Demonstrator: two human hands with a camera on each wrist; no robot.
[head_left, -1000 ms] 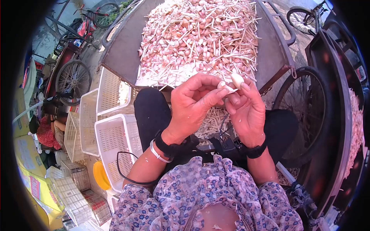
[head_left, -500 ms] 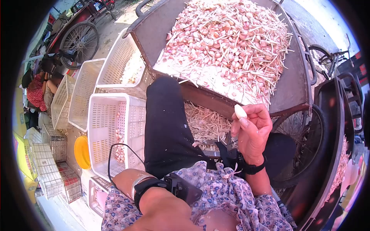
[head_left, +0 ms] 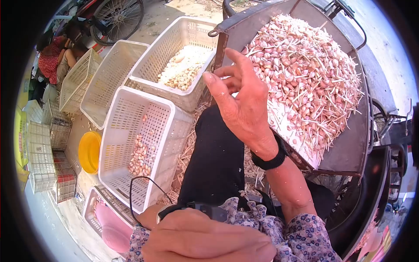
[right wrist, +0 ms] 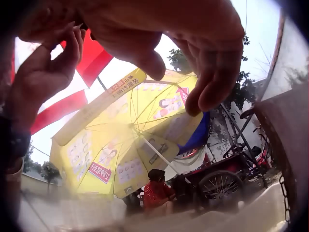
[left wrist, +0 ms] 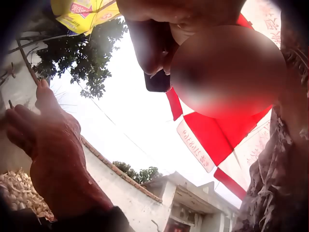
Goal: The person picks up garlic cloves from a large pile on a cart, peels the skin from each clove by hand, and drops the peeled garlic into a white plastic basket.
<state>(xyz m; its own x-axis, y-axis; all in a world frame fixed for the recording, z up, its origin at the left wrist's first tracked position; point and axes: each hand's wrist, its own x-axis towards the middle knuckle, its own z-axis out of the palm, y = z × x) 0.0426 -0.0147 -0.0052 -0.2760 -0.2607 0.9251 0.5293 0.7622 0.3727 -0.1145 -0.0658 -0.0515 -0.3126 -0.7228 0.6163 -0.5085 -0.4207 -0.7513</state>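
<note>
Right hand, loosely opened, beside a garlic-laden cart.
My right hand (head_left: 244, 105), thumb and forefinger apart, hovers between the metal cart (head_left: 345, 153) and white crates (head_left: 131, 73); my left hand (head_left: 205, 238) is near my head, its grip impossible to tell. Garlic cloves (head_left: 301, 70) heap on the cart, stalks mixed in; pale cloves (head_left: 179, 77) lie in one crate. Outdoors: yellow umbrella (right wrist: 120, 140), wall (left wrist: 113, 181).
</note>
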